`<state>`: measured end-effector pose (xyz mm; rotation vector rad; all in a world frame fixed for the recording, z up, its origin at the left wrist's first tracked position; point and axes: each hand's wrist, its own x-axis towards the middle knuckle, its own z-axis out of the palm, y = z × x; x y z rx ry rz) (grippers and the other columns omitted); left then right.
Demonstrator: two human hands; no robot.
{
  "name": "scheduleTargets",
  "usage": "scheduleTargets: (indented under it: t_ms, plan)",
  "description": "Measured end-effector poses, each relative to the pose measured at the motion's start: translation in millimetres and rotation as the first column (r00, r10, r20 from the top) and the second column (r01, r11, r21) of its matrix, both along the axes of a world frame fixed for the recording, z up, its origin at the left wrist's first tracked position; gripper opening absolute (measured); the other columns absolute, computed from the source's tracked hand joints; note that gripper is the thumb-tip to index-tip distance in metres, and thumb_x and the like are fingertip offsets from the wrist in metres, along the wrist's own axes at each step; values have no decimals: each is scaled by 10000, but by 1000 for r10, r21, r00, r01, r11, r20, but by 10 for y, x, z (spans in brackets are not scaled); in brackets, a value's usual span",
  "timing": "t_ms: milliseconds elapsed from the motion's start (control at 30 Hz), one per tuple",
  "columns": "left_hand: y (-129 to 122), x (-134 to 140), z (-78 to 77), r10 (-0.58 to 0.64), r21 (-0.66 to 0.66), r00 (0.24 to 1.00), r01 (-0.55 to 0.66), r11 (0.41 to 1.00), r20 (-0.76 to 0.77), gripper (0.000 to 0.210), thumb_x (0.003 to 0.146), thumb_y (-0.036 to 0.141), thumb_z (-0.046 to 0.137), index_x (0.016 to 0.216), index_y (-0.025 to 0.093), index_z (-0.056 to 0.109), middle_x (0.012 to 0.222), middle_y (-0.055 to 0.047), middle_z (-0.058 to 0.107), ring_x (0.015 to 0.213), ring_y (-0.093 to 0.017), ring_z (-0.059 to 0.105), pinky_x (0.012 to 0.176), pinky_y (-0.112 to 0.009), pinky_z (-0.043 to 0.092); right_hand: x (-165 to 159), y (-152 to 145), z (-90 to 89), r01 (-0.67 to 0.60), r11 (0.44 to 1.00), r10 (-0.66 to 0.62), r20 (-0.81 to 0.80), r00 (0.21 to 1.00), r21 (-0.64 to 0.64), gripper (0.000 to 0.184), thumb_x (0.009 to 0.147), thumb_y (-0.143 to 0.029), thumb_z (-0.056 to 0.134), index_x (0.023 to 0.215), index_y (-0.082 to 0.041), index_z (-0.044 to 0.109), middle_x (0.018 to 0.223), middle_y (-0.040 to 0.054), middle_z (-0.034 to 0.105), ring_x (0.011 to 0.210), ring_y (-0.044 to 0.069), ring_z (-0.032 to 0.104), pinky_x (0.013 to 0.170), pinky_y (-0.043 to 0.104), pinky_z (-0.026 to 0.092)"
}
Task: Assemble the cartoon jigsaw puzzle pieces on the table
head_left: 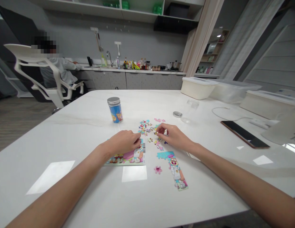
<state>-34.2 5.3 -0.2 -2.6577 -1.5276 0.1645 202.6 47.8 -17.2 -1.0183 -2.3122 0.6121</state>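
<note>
"How do things sit around your grip?"

"Left of centre, my left grip [125, 141] is curled over the picture card [137, 159], covering its upper part; I can't tell whether my fingertips hold anything. The card lies flat and close to me, probably so its printing can be seen. Mid-frame, the loose pieces [144, 126] are scattered, I'd say, for both sides to reach. Below them, a pink piece [158, 170] sits apart from the joined strip [176, 172], which I take to be kept nearer me, out of the scatter. My right grip [172, 134] hangs at the scatter's right edge, thumb and forefinger drawn close together; whether they pinch a piece, I can't make out."

"And the containers?"

"Upper left of centre, a blue jar [115, 110] stands on the desk [109, 202], silver lid on; cartoon figures show, perhaps a label, perhaps contents. Right of centre, a metal lid [177, 114] lies beside a clear jar [189, 110]; I see no contents there. Upper right, a cream bin [197, 88] is lidded, its contents hidden."
</note>
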Motion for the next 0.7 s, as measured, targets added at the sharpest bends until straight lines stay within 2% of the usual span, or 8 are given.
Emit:
scheduleTargets:
  t_ms: [100,200,333,533,700]
  plan:
    - [-3,6,11,8,-11,1000,-8,1000,4,313,955,311,349,885,179,623,687,-83,674,614,-217,628,564,-303,387,-5,6,-6,2,1000,-2,1,1000,29,223,867,-108,546,1046,-204,639,867,27,681,746,143,615,693,297,484]
    - [-5,14,18,19,-20,1000,-18,1000,19,303,955,310,356,877,180,618,688,-83,671,611,-214,622,582,-306,397,-6,3,-5,2,999,-2,-1,1000,47,178,850,-103,548,956,-201,652,891,34,693,775,148,622,711,300,484]
    - [-5,18,20,26,-26,999,-25,999,36,287,951,302,365,861,183,610,680,-81,662,607,-220,622,582,-310,394,-9,-9,-10,18,1000,-19,-34,999,-11,109,832,-122,572,882,-197,633,831,19,692,728,142,615,679,287,484]
    - [-17,24,45,27,-30,999,-27,999,20,291,960,311,361,851,187,600,670,-72,656,601,-208,617,567,-297,374,-27,-14,15,12,999,-16,-82,997,-50,124,799,-86,583,804,-188,654,877,36,699,781,149,610,681,278,480]
    - [-15,25,44,28,-40,999,-27,999,31,295,957,314,362,847,184,602,659,-73,649,579,-203,603,566,-302,381,-32,-5,39,39,986,-50,-63,997,-161,99,828,-147,616,849,-182,706,791,24,702,700,132,596,668,276,461]
